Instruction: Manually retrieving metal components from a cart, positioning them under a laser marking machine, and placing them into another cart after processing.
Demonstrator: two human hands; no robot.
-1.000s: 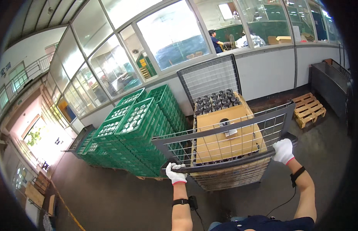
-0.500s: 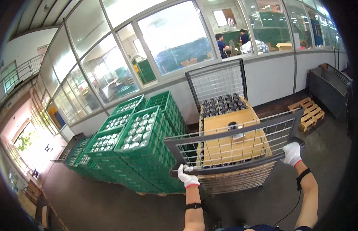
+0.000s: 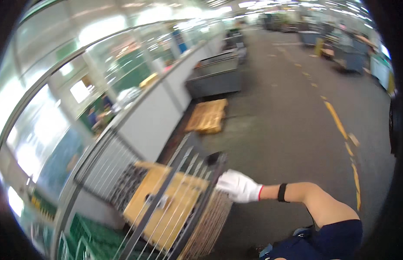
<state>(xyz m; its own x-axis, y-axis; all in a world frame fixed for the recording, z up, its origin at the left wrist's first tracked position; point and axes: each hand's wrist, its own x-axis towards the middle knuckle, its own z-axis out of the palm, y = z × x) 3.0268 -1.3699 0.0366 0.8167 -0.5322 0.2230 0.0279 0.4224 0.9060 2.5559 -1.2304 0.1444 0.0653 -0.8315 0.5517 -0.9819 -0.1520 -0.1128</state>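
My right hand [image 3: 238, 186], in a white knitted glove, is at the right corner of a wire mesh cage [image 3: 205, 201], its fingers closed over the dark edge bar. The cage's near panel tilts across the view. Through its wires a tan cardboard sheet [image 3: 140, 208] shows, with a small dark and silvery part [image 3: 162, 202] lying on it. Rows of dark round parts [image 3: 127, 186] sit beyond the sheet, smeared by motion. My left hand is out of the picture.
A wooden pallet [image 3: 206, 115] lies on the floor beyond the cage, near a large grey metal bin [image 3: 215, 77]. Green crates [image 3: 95, 234] stand at the lower left. A glazed partition wall [image 3: 149, 123] runs along the left. Yellow floor markings [image 3: 336, 118] line the aisle.
My view has swung right toward the aisle, so the cage now sits lower left. My left hand has left the picture; my right hand stays at the cage's corner.
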